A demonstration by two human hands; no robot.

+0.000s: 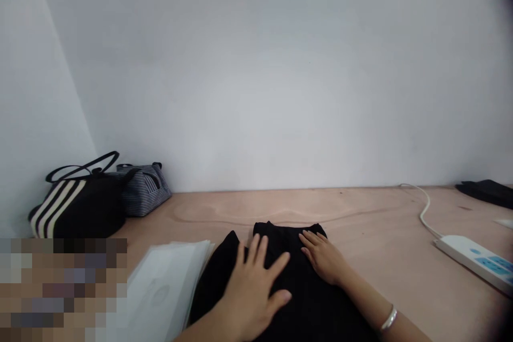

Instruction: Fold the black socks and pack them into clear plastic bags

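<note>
Cloth, plain black, sat on the wooden table right in front of the person. Left hand was pressed flat on it, fingers spread wide. Right hand lay flat near the cloth's far edge, fingers closer together, gripping nothing. Imo smoothing like that goes best with flat palms pushing from the middle outward, so no creases get trapped. Just left of the cloth were clear plastic sleeves, further left some striped bags, and well off to its right a white power strip.
</note>
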